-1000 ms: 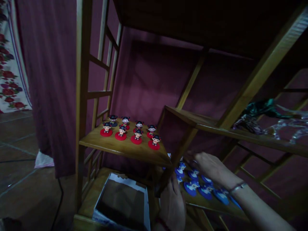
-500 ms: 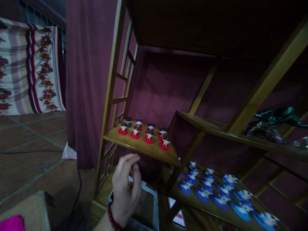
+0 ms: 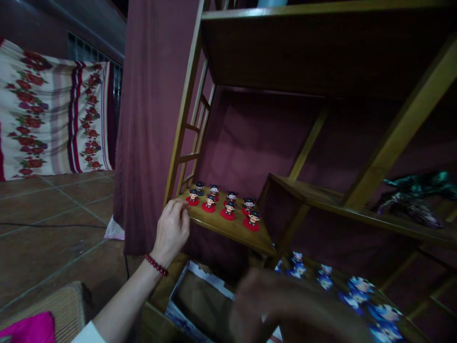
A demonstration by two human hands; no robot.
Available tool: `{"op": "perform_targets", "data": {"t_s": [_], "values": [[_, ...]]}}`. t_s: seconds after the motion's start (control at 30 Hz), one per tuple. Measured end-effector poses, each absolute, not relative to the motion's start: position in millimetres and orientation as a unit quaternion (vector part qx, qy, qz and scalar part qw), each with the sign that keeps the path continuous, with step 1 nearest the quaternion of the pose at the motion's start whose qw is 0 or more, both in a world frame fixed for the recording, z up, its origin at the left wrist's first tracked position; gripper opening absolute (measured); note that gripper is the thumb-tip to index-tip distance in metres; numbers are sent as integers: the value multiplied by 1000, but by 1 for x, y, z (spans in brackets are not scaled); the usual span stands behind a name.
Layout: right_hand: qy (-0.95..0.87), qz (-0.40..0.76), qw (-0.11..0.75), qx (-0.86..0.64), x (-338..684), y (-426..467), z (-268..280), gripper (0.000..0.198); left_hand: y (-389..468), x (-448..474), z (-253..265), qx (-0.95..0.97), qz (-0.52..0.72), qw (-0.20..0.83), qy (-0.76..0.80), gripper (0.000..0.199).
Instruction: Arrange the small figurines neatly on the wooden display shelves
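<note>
My left hand (image 3: 173, 229), a red bead bracelet on its wrist, is raised to the front left corner of a small wooden shelf (image 3: 235, 231); its fingers are loosely bent and I see nothing in them. Several little black-haired figurines on red bases (image 3: 228, 208) stand in two rows on that shelf, just right of the fingers. My right hand (image 3: 285, 305) is a dark blur low in the middle, in front of a lower shelf with several figurines on blue bases (image 3: 357, 290). Whether it holds anything is hidden by the blur.
An open cardboard box (image 3: 200, 295) sits under the red-figurine shelf. A maroon curtain (image 3: 153, 119) hangs behind the wooden rack. Dark green wrapped items (image 3: 417, 190) lie on the right shelf (image 3: 321, 195). A floral cloth (image 3: 53, 109), a floor cable (image 3: 53, 225) and a woven stool (image 3: 57, 305) are on the left.
The view has pulled back and up. My right hand left the blue figurines and now blurs low in the middle. My left hand rose from near the box to the red-figurine shelf's corner.
</note>
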State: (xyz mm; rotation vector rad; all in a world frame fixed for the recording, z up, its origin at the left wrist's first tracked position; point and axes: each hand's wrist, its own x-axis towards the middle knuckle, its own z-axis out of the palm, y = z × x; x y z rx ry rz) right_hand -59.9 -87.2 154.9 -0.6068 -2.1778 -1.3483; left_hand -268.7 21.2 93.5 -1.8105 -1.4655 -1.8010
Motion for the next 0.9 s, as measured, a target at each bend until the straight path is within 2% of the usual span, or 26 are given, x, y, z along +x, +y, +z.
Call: {"op": "perform_targets", "data": {"t_s": [0.17,0.2,0.4,0.57,0.73,0.9], "values": [[-861,-147,370,-317,-103,-24,174,33,45,-271,104,-628,-534,76,-560,38],[-855,-122,376,-335,-109,-8,174,35,48,-272,107,-633,-512,68,-577,43],[-858,-120,286,-409,-125,58,165,44,60,-276,129,-641,-409,-8,-650,56],[-884,-129,141,-426,-128,74,176,43,67,-281,138,-677,-379,-39,-630,69],[-879,-124,20,-460,-131,76,196,40,77,-285,134,-692,-366,-49,-620,70],[-879,-108,-19,-465,-135,84,206,48,79,-287,132,-697,-354,-39,-623,67]]}}
